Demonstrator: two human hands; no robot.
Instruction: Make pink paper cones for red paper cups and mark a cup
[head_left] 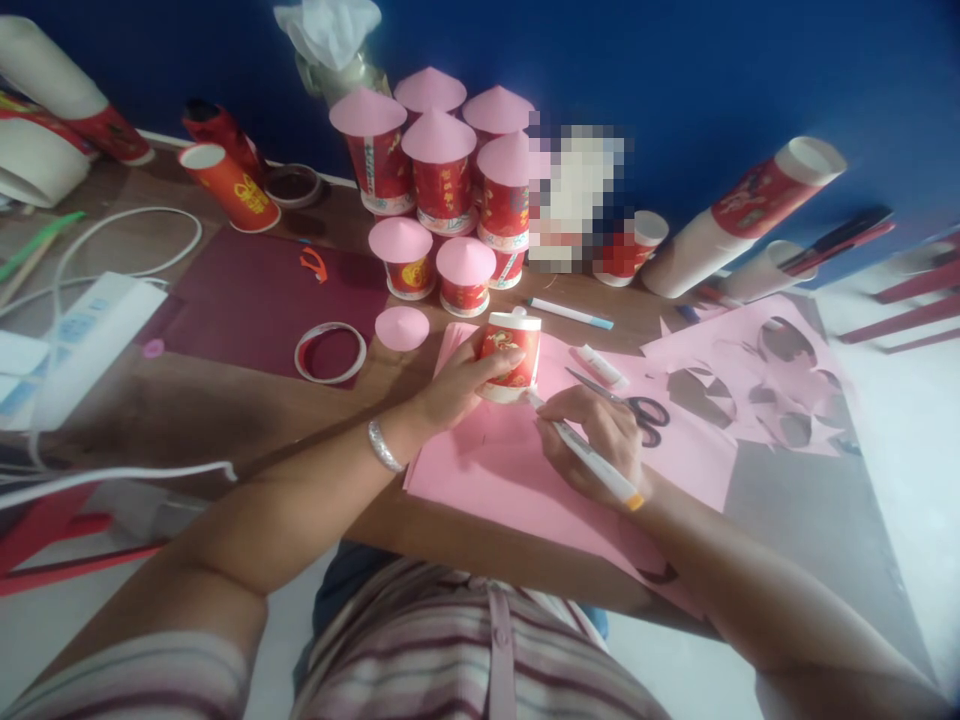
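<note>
My left hand (457, 385) grips a small red paper cup (514, 352) standing upside down on a pink sheet of paper (495, 470). My right hand (596, 430) is closed round a white pen (592, 460), its tip touching the paper at the cup's rim. Black-handled scissors (637, 408) lie just beyond my right hand. A loose pink paper cone (402, 327) sits left of the cup.
Several red cups with pink cone lids (442, 170) stand at the back. A tape ring (330, 352), glue stick (600, 365), another pen (570, 313), cut pink scraps (757, 385), stacked cups (750, 210) and a power strip (82, 340) lie around.
</note>
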